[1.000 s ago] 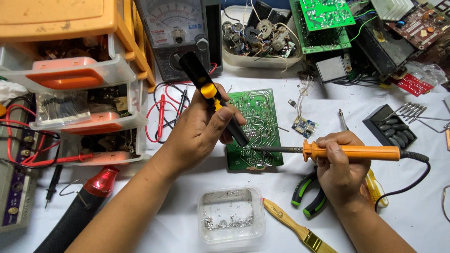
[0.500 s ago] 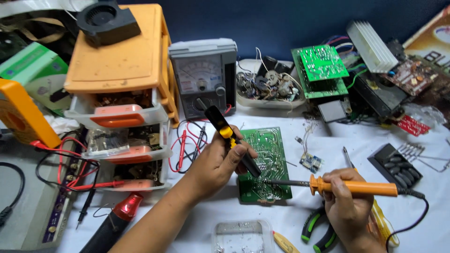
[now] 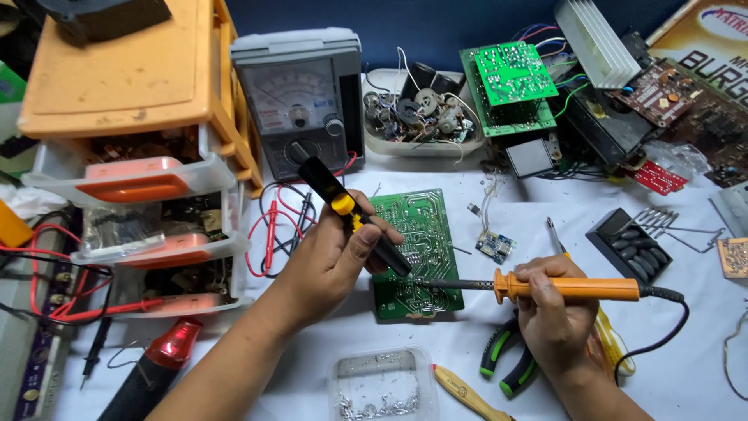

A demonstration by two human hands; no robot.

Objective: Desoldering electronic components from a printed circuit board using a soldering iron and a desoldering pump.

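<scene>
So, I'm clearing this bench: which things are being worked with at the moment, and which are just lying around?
In use:
left hand
black and yellow desoldering pump
right hand
orange-handled soldering iron
green circuit board

Lying about:
analog multimeter
green-handled pliers
clear box of small metal parts
orange parts drawers
red heat gun

You had bright even overhead light, soft short shadows under your hands, mild glare on the white cloth (image 3: pixel 686 366), sharp focus, slight wide-angle edge stretch.
</scene>
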